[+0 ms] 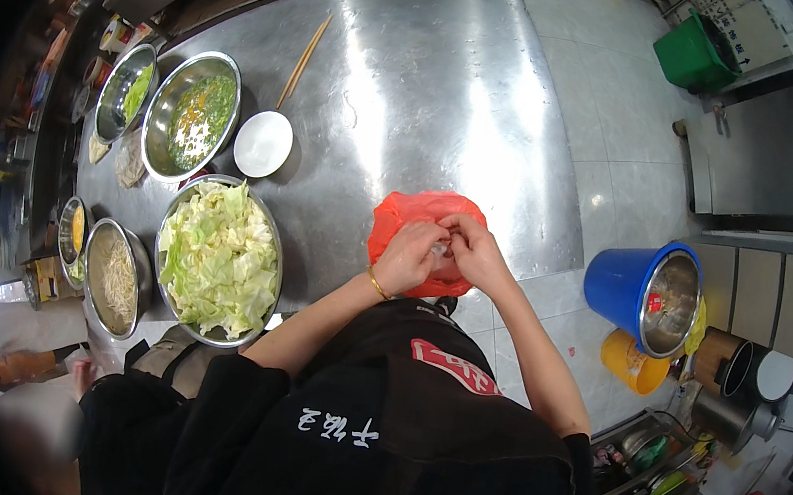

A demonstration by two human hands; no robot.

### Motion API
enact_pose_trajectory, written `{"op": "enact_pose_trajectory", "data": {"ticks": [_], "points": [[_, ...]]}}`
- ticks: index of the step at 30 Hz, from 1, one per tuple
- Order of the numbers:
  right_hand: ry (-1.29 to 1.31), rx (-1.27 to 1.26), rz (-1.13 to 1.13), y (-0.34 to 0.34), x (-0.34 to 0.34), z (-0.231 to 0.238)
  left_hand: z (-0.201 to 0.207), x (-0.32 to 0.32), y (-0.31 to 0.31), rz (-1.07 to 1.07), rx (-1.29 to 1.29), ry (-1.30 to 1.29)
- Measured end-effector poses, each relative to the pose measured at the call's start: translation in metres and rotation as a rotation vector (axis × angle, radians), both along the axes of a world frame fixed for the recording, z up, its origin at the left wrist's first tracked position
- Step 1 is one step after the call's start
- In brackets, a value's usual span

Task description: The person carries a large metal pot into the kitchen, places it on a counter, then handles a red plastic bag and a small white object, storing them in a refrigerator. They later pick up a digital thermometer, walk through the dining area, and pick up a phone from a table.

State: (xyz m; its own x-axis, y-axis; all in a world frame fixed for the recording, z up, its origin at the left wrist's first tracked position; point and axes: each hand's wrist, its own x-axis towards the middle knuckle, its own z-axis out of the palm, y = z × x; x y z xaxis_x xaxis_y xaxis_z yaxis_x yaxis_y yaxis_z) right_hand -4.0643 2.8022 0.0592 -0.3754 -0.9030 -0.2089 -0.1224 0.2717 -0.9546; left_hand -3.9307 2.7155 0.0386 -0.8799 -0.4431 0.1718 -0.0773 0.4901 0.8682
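At the near edge of the steel table, a crumpled red plastic bag (385,222) lies under both my hands. My left hand (405,256), with a bracelet at its wrist, has its fingers curled in over the bag's middle. Opposite it, my right hand (476,254) is closed too, thumb and fingertips pressed together. The fingertips of the two hands nearly meet. Something pale and see-through shows between and just below them; what it is I cannot make out.
Left on the steel table (386,80) stand metal bowls of chopped cabbage (221,257), bean sprouts (116,282) and green-yellow liquid (204,118), plus a white bowl (262,144) and chopsticks (304,61). A blue bucket (620,281) is right; another person (44,423) is lower left.
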Motion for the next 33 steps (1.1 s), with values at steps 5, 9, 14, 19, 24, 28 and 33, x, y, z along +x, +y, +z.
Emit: {"op": "enact_pose_trajectory", "data": {"ticks": [5,9,14,19,24,28,33], "points": [[-0.014,0.229,0.165,0.003,-0.005,-0.015,0.002,-0.005,-0.003,0.032,-0.378,0.137],[-0.161,0.226,0.172,0.002,-0.011,-0.01,0.001,-0.008,0.003,0.125,-0.416,0.176],[0.294,0.182,0.182,0.003,-0.011,0.001,0.0,-0.002,0.003,0.178,-0.415,0.189],[0.784,0.0,0.144,0.018,-0.014,-0.005,-0.013,0.02,0.002,0.203,-0.332,0.041],[0.796,0.15,0.063,0.037,-0.018,-0.028,-0.038,0.05,0.01,0.314,-0.122,-0.066],[0.744,0.072,-0.019,0.04,-0.014,-0.026,-0.041,0.052,0.009,0.351,0.156,-0.138],[0.746,0.037,0.106,0.034,-0.009,0.009,-0.027,0.032,0.003,0.265,0.781,-0.009]]}}
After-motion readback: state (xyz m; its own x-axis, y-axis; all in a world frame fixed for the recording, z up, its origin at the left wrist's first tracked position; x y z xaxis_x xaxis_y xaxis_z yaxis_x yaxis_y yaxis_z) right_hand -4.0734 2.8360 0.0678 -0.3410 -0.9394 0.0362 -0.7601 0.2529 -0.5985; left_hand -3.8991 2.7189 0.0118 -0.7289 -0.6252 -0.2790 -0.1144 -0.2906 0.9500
